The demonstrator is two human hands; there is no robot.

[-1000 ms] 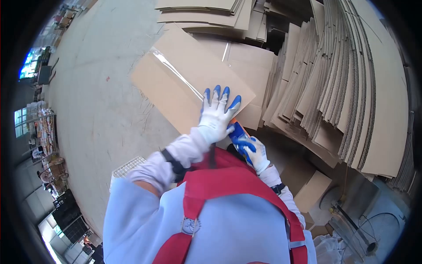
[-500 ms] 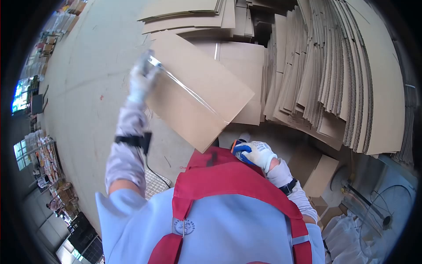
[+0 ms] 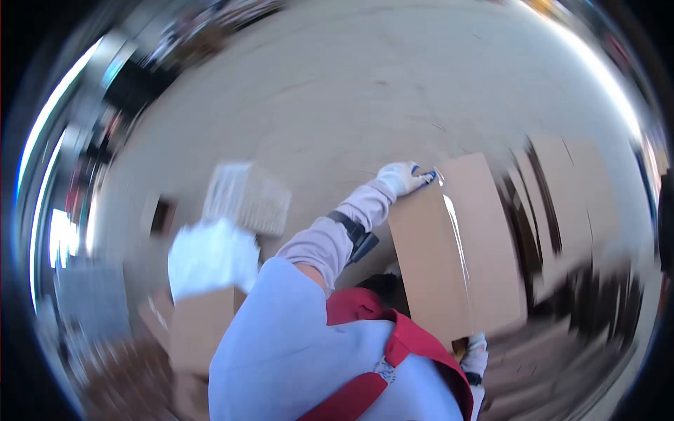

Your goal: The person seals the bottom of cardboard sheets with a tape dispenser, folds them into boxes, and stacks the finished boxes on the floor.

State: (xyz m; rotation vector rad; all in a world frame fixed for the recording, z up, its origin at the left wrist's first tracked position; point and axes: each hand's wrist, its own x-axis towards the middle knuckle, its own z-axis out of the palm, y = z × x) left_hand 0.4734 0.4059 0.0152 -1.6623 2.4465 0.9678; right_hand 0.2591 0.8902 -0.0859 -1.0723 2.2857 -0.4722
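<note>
A closed cardboard box (image 3: 425, 259) with clear, shiny tape along its middle seam stands in front of me, tilted. My left hand (image 3: 401, 178), in a white glove with blue fingertips, grips its far edge beside the tape end. At the near edge of the box is my right hand (image 3: 477, 344), also gloved. Its fingers are mostly hidden by the box. A small dark and yellowish thing shows beside it, too little to name.
Stacked flat cardboard (image 3: 579, 189) lies to the right, blurred. On the left are a white crate-like block (image 3: 246, 196), a white bundle (image 3: 210, 256) and another cardboard box (image 3: 203, 330). Concrete floor (image 3: 337, 91) stretches ahead.
My view has swung left, away from the cardboard stacks. The taped box has turned more upright and come close to my body's right side. My right hand has moved to the box's near edge.
</note>
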